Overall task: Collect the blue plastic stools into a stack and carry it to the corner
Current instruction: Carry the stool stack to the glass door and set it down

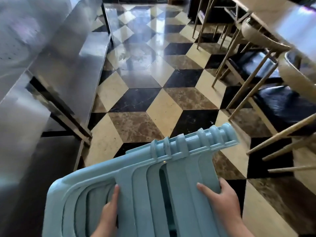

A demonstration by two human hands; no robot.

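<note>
1. Steel counter (pixel 68 62), brushed and reflective, runs along the left; blurred.
2. Left hand (pixel 109 214): grip curled into a leg opening of the stool stack (pixel 153 185).
3. Stack held on its side, above the floor (pixel 164 110), legs pointing ahead-right. Pale blue moulded plastic, nested, ribbed.
4. Right hand (pixel 220 197): grip wrapped round the stack's right edge.
5. Wooden chairs (pixel 256 74), black seats, far right.

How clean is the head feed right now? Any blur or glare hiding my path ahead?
Head view: the stainless steel counter on the left and the upper right corner are motion-smeared; window glare washes the glossy checkered marble floor ahead; wide-angle bending tilts the wooden chairs; the nested pale blue plastic stools and both hands, left and right, stay sharp.
</note>
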